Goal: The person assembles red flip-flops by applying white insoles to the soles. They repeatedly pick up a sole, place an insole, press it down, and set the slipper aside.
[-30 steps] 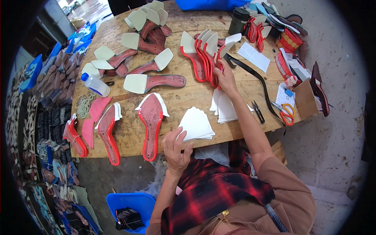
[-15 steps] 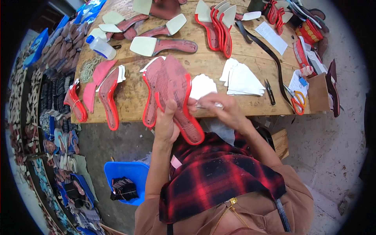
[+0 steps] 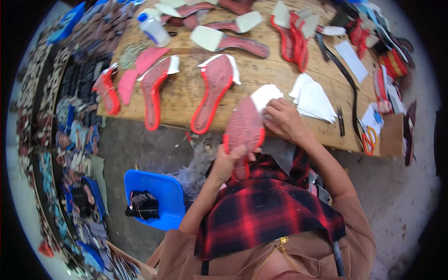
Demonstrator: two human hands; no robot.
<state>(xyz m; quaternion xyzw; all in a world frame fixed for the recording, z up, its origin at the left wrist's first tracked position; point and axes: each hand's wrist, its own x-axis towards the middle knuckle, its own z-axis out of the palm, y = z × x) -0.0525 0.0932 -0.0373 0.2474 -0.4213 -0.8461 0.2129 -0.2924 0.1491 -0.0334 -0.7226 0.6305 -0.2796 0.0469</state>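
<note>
Near the centre of the frame, the left hand (image 3: 229,161) has its grip closed around the narrow part of a red-edged sole (image 3: 243,123), at the near edge of the counter (image 3: 182,109). Its thumb lies over the sole, while the other fingers are mostly hidden beneath. The sole's lower end blends into the red and black checked apron (image 3: 275,205), so its outline there is hard to follow. Its broad upper end meets the white pieces (image 3: 267,94) in the view; whether they touch it or only lie behind it cannot be told.

The right hand (image 3: 285,119) is just right of the sole, fingers bent beside the white pieces. Its fingertips are partly out of sight, so I cannot tell whether its grip is narrow on something or merely resting.

Right of centre, white sheets (image 3: 315,100) overlap in a fan, each covering much of the next. Left of centre, two more red-edged soles lie on the counter, one in the middle (image 3: 214,91) and one farther left (image 3: 155,88); white material shows only around their upper edges. At the upper edge of the frame, several pale-ended soles (image 3: 242,44) overlap, the farthest cut off. At the right, a cardboard box (image 3: 392,135) stands by orange-handled scissors (image 3: 368,140), whose blades are hard to make out. At the lower left, a blue tub (image 3: 172,196) holds a dark bundle (image 3: 144,204) too indistinct to identify.
</note>
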